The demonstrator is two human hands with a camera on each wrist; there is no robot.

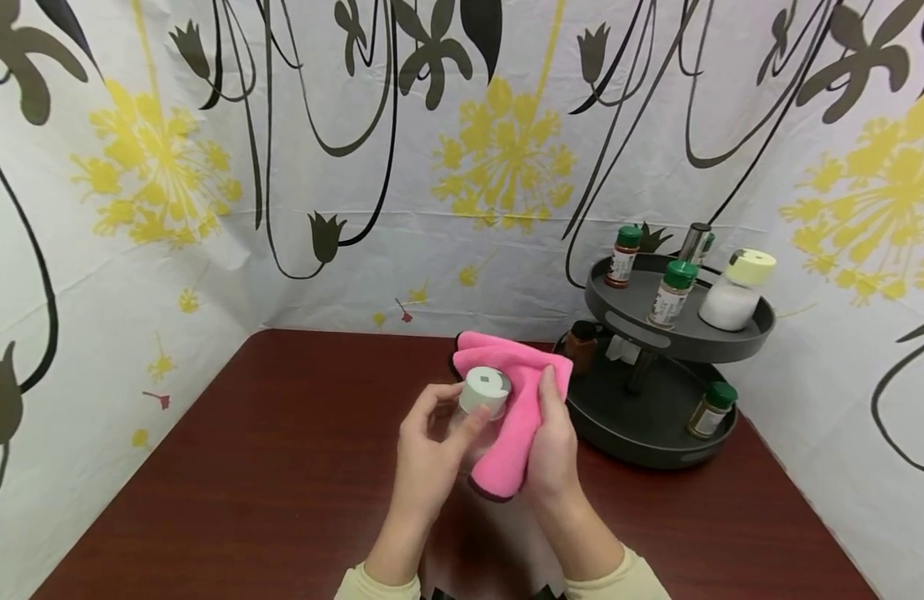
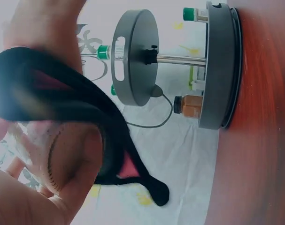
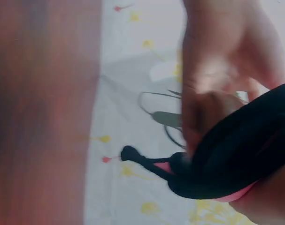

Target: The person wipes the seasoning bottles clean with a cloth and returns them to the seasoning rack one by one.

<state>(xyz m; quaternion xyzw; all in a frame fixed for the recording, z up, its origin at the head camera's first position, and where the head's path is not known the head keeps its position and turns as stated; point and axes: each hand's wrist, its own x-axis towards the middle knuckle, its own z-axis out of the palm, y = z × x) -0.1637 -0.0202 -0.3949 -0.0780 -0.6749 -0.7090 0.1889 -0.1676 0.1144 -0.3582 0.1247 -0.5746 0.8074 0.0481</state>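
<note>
In the head view my left hand [image 1: 426, 454] grips a small clear jar with a pale lid [image 1: 486, 388], fingers and thumb around its sides. My right hand [image 1: 553, 450] holds a folded pink cloth with dark edging [image 1: 516, 433] against the jar's right side, thumb on top of the cloth. From the left wrist view, the jar's ridged base [image 2: 62, 159] shows between the fingers, and the cloth's dark underside [image 2: 114, 126] curves beside it. The right wrist view shows the same dark side of the cloth [image 3: 227, 154] close up; most of the jar is hidden there.
A dark two-tier round rack [image 1: 656, 442] stands right of my hands. Its upper tier [image 1: 619, 312] bears green-capped spice bottles [image 1: 667, 296] and a white yellow-capped jar [image 1: 731, 296]. Below sit a green-capped bottle [image 1: 711, 412] and a brown bottle [image 1: 580, 346]. Patterned sheeting borders the table [image 1: 282, 467].
</note>
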